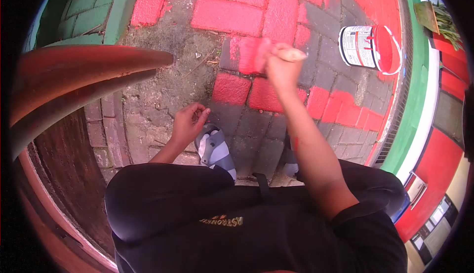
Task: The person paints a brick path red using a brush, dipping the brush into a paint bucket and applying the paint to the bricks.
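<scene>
My right hand [285, 68] is closed round the pale handle of a paintbrush [292, 55], above the brick paving. The brush's bristles are blurred and mostly hidden by the hand, over a freshly red paver [249, 55]. My left hand [190, 121] hangs near my shoe [215, 147], fingers curled loosely and holding nothing. To the right of my right hand, a white bucket [359, 47] with red paint on its rim and inside stands on the grey pavers [331, 58].
Brown curved metal pipes [98, 68] jut in from the left. Bare dirt [165, 95] lies beside the pavers. A green kerb [417, 95] and a drain grate [392, 130] run along the right, with a potted plant [444, 23] beyond.
</scene>
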### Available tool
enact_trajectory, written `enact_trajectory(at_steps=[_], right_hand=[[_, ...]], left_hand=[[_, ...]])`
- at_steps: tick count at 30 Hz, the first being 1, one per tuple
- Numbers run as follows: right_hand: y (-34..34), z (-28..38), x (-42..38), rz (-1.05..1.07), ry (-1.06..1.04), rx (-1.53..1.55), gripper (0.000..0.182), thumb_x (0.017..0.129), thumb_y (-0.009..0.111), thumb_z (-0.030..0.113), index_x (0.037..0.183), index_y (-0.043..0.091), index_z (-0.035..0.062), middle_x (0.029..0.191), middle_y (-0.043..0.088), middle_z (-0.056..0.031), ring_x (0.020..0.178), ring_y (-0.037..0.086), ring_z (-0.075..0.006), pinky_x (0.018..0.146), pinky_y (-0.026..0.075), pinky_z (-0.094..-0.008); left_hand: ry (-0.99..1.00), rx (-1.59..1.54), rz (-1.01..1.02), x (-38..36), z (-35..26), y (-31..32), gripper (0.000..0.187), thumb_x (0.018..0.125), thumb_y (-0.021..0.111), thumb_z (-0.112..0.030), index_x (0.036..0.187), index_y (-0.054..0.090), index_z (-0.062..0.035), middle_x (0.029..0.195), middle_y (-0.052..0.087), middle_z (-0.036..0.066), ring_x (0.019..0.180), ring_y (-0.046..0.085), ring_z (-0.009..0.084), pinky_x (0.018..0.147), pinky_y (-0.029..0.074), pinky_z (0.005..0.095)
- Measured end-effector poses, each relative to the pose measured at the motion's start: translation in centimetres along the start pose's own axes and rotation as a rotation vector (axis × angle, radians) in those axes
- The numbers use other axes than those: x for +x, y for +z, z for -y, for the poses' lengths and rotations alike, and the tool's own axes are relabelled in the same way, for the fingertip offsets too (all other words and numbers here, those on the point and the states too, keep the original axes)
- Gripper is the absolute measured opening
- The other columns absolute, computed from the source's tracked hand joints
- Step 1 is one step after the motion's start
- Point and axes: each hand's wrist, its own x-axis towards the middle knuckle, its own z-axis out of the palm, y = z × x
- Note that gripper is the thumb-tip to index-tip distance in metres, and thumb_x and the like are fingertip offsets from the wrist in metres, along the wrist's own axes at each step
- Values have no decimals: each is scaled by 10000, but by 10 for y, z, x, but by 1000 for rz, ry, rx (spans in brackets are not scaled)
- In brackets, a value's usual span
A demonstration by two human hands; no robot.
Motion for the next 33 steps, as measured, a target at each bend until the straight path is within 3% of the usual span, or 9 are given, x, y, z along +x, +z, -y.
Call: enact_trajectory(at_steps=[5,6,11,13,17,21,29,31,33], right_hand=[[-68,11,17,-69,-164,-553,220,867,684,30,673,582,23,577,574,-118,537,598,-168,527,455,-369],[-63,17,13,-108,-227,-590,139,828,657,47,710,591,14,645,585,-190,581,603,-317,593,473,-438],[23,15,-15,76,-391,-569,46,774,638,76,755,641,34,735,639,-224,705,643,-432,658,511,-474],[60,20,-25,175,-353,-458,54,808,698,12,761,680,32,738,710,-149,764,738,-210,720,551,-389],[77,16,-22,157,-243,-55,86,820,668,55,751,633,20,759,683,-192,725,699,-344,670,527,-427],[-12,-19,6,89,116,-103,272,918,705,161,694,627,28,690,685,-96,680,639,-120,654,516,-352],[-22,-14,-6,-102,-343,-566,99,864,619,60,798,681,23,793,702,-204,741,705,-370,690,533,-415],[19,-1,-10,-20,-548,-577,214,891,688,67,692,618,32,628,636,-68,589,614,-119,587,513,-345],[45,17,-3,140,-372,-348,196,883,694,62,700,627,45,637,639,-50,591,617,-108,577,510,-329]], left_hand=[[35,52,43,3,3,-3,157,944,730,-161,916,689,-13,762,660,113,659,613,190,617,489,319],[95,64,40,1,7,-1,153,945,728,-161,917,692,-15,768,664,115,661,617,201,614,488,320],[121,57,27,-5,10,1,191,934,734,-202,877,693,-24,728,651,115,624,624,247,604,492,362],[110,34,24,-8,11,-1,191,933,737,-202,880,696,-23,729,653,115,621,624,241,599,492,361],[-40,76,-21,-18,11,-5,176,929,745,-190,897,704,-22,737,664,113,620,634,224,583,491,335],[46,48,29,-29,14,5,137,924,745,-167,929,715,-34,788,686,105,681,685,225,616,525,323],[173,119,101,-21,-3,5,114,910,737,-123,995,711,-50,898,703,91,753,713,255,661,564,347],[162,112,105,-14,-8,2,117,910,734,-116,1002,708,-49,908,704,95,756,714,259,663,565,344],[189,129,76,-9,-9,2,124,911,731,-113,1012,702,-48,939,708,96,766,715,258,662,566,342]])
